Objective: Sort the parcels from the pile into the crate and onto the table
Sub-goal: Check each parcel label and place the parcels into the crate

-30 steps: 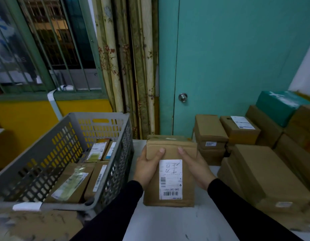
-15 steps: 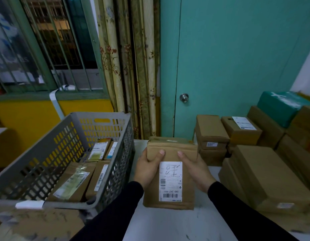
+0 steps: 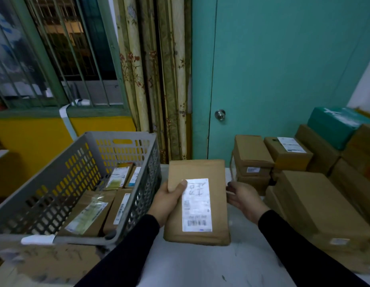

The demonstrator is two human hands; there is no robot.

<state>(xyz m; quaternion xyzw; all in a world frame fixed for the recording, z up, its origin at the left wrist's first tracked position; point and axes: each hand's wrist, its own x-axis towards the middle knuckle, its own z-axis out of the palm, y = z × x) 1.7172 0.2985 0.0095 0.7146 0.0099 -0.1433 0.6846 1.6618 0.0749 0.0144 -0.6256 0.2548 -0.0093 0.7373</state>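
Starting left: grey crate [image 3: 76, 183], several labelled parcels already inside. Beside it, left hand [image 3: 166, 200] gripping flat brown parcel [image 3: 215, 204] above white table [image 3: 200, 266] — probably light, fairly stiff; best held by side edges. Right hand [image 3: 245, 200] released, fingers relaxed, just beside parcel — pile [image 3: 316, 204] further right.

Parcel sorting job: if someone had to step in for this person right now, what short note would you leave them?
Left hand: grips the brown parcel by its left edge, thumb on the white label, label facing up.
Right hand: open, just off the parcel's right edge, holding nothing.
Crate: on the left, several labelled parcels already inside.
Pile: brown boxes stacked on the right, still to sort.
Left to do: place the held parcel in the crate or on the table, then continue with the pile.
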